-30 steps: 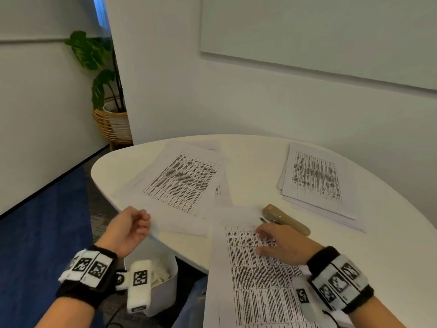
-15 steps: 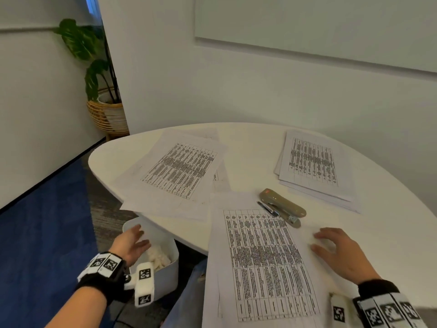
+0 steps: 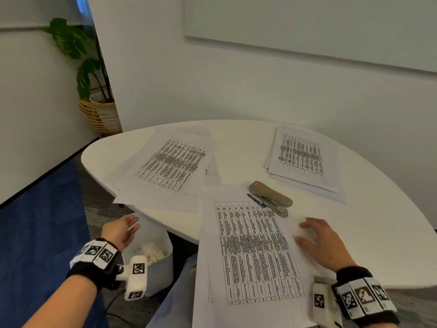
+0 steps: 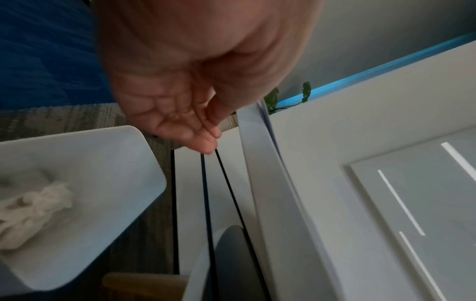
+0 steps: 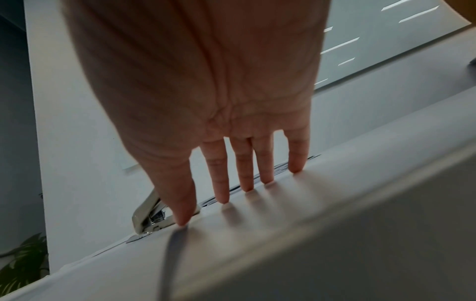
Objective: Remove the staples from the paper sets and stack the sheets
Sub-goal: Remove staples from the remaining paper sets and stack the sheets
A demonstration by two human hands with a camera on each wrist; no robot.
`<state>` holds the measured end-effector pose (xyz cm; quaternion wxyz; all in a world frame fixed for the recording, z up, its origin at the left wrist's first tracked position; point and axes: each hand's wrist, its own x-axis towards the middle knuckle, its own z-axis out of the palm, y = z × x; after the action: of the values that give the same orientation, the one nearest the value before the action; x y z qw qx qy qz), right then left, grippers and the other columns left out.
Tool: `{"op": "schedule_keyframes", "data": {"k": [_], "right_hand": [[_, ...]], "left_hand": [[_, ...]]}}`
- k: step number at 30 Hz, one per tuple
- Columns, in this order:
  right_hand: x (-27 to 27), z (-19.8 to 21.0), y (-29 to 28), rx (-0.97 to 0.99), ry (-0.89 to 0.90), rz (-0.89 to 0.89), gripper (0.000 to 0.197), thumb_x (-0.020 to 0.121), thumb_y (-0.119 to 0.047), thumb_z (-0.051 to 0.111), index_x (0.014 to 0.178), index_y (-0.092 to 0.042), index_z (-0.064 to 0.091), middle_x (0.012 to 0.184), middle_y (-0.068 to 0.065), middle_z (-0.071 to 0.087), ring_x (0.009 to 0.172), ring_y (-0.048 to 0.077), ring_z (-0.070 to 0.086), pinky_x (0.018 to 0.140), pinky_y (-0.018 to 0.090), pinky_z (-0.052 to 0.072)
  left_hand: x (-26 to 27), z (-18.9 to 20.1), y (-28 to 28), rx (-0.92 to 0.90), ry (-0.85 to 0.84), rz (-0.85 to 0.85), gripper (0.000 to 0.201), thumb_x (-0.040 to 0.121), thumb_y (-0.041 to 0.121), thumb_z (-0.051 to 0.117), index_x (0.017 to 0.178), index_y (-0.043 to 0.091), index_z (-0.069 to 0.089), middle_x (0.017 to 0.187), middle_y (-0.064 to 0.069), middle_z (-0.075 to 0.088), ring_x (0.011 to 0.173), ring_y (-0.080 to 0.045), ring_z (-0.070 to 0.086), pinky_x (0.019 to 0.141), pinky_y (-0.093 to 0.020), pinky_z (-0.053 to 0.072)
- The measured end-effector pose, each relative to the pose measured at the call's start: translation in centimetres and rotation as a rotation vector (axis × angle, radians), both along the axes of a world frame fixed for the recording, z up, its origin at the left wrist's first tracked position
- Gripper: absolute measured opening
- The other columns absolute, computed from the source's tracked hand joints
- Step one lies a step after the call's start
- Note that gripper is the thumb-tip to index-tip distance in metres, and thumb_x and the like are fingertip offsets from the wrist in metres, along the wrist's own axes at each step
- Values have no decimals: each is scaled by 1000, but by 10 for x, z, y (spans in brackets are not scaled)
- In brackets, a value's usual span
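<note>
Here, at lower centre of the head view, the nearest paper set (image 3: 253,254) lies lengthwise away from the person, its near end hanging past the table (image 3: 369,223) edge. The right hand (image 3: 324,245) rests flat on the set's right margin, fingers (image 5: 221,183) spread straight and gripping nothing. Just beyond the fingertips, toward upper centre, the beige stapler (image 3: 272,197) lies slantwise, touching the sheet's top right corner, probably where the staple sits, though none can be made out. The left hand (image 3: 120,229) hangs open and empty at lower left, below the tabletop, over a white bin (image 3: 163,263); the right is nearer. Two other paper stacks (image 3: 305,162) lie farther up. The printed tables are too small to read.
</note>
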<state>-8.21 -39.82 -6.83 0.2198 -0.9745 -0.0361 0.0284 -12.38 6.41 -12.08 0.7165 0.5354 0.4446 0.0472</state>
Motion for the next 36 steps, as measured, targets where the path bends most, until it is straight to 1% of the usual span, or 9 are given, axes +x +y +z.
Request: {"op": "schedule_keyframes", "data": {"k": [3, 6, 8, 11, 18, 22, 26, 33, 36], "right_hand": [[-3, 1, 2, 0, 0, 1, 37, 83, -29, 69, 116, -17, 60, 137, 5, 46, 122, 23, 49, 101, 34, 40], [-5, 3, 3, 5, -2, 4, 38, 84, -29, 68, 118, -16, 59, 139, 5, 44, 123, 23, 47, 103, 35, 39], [-5, 4, 4, -4, 12, 3, 39, 85, -30, 67, 120, -16, 58, 140, 5, 43, 125, 23, 46, 104, 33, 37], [-6, 5, 3, -19, 23, 5, 41, 85, -31, 66, 122, -17, 57, 141, 4, 42, 126, 22, 44, 104, 31, 34], [-7, 10, 6, -24, 38, 14, 41, 86, -32, 66, 123, -17, 56, 141, 4, 42, 125, 21, 46, 102, 29, 35], [-2, 22, 6, -38, 128, 45, 41, 86, -36, 65, 122, -18, 57, 138, 4, 45, 124, 19, 46, 102, 26, 33], [7, 43, 19, -39, 84, 99, 47, 89, -37, 60, 129, -13, 52, 131, 7, 53, 117, 21, 52, 97, 29, 38], [34, 61, 52, 11, 32, 112, 63, 89, -34, 61, 140, -8, 35, 127, 10, 55, 108, 25, 57, 91, 32, 43], [45, 61, 62, -128, 55, 152, 48, 90, -37, 59, 126, -6, 51, 111, 10, 56, 97, 24, 55, 79, 28, 43]], "left_hand": [[5, -3, 6, 96, 94, -49, 24, 97, 8, 50, 116, -3, 60, 56, 3, 69, 35, 2, 55, 33, -8, 37], [9, -6, 6, 61, 180, -234, 21, 99, 1, 38, 92, -1, 57, 101, -15, 71, 81, -18, 70, 56, -22, 47], [12, -4, 2, 66, 222, -327, 30, 102, 5, 31, 78, 7, 49, 121, -17, 58, 107, -30, 59, 69, -29, 41], [18, -4, 0, 147, 247, -348, 22, 98, 7, 44, 79, 6, 56, 111, -14, 58, 81, -22, 58, 75, -33, 41], [13, 6, -1, 375, 226, -353, 19, 87, 16, 66, 100, 3, 58, 108, -14, 61, 104, -29, 58, 81, -37, 45], [0, 27, -21, 588, 297, -778, 16, 89, 18, 60, 98, 6, 66, 106, -10, 68, 92, -21, 64, 72, -27, 46], [-17, 58, -62, 510, 246, -1128, 22, 96, 37, 51, 102, 21, 66, 103, 8, 72, 92, -3, 67, 75, -19, 50], [-19, 67, -111, 423, 83, -1066, 41, 91, 43, 57, 98, 5, 71, 90, -2, 75, 85, -9, 71, 64, -15, 52], [-20, 61, -123, 538, 40, -1021, 51, 78, 50, 69, 88, 0, 71, 83, -9, 74, 81, -20, 71, 72, -29, 59]]}}
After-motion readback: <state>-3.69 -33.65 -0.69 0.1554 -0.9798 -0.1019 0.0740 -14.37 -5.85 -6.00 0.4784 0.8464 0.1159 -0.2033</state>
